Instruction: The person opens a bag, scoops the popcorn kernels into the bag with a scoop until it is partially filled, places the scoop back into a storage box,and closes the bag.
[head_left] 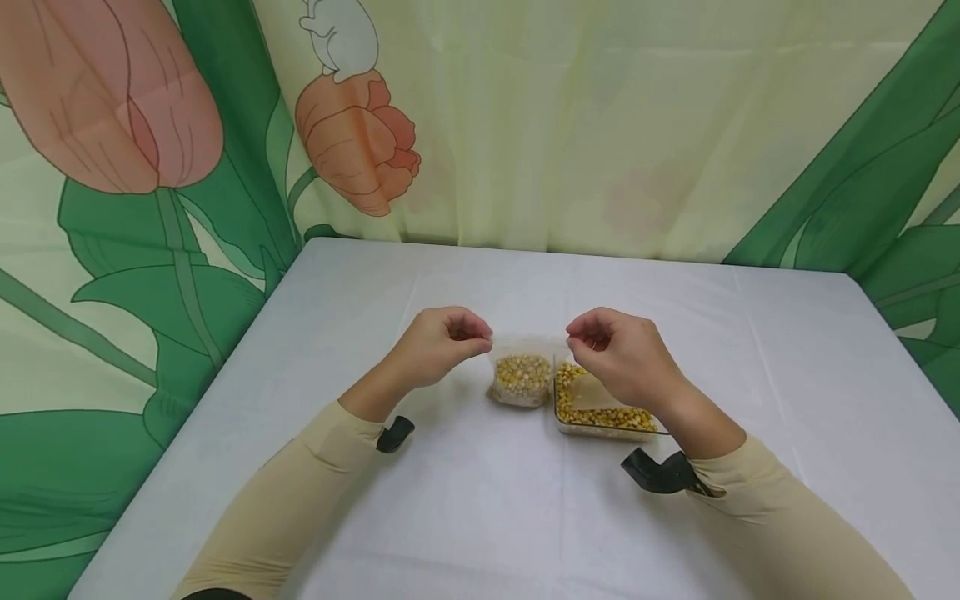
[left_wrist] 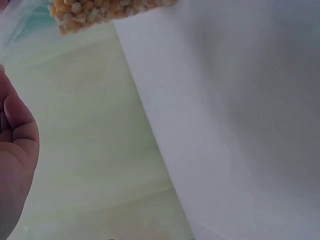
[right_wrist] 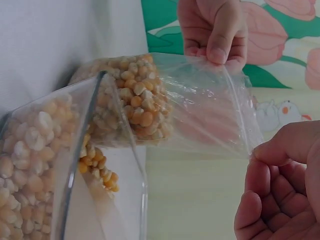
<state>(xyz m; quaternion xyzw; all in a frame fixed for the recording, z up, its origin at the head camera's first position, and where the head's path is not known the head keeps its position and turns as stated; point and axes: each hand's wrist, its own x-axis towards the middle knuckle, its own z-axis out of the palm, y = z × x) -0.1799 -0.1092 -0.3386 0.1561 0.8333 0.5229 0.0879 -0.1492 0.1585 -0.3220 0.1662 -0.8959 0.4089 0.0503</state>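
Observation:
A clear plastic zip bag [head_left: 522,379] filled about halfway with corn kernels stands on the table. My left hand [head_left: 448,343] pinches one top corner of the bag between thumb and fingers. The opposite top corner is pinched by my right hand [head_left: 618,350]. In the right wrist view the bag's top [right_wrist: 210,105] is stretched between both hands, with a seal line near its edge. Beside the bag, under my right hand, sits a clear rectangular container [head_left: 607,432] of corn kernels. A flat beige piece [head_left: 591,392] lies on the kernels, partly hidden by my right hand.
A white cloth covers the table [head_left: 465,500]. Behind it hangs a curtain [head_left: 555,125] printed with tulips and a white rabbit. The container's near wall stands close to the bag's right side.

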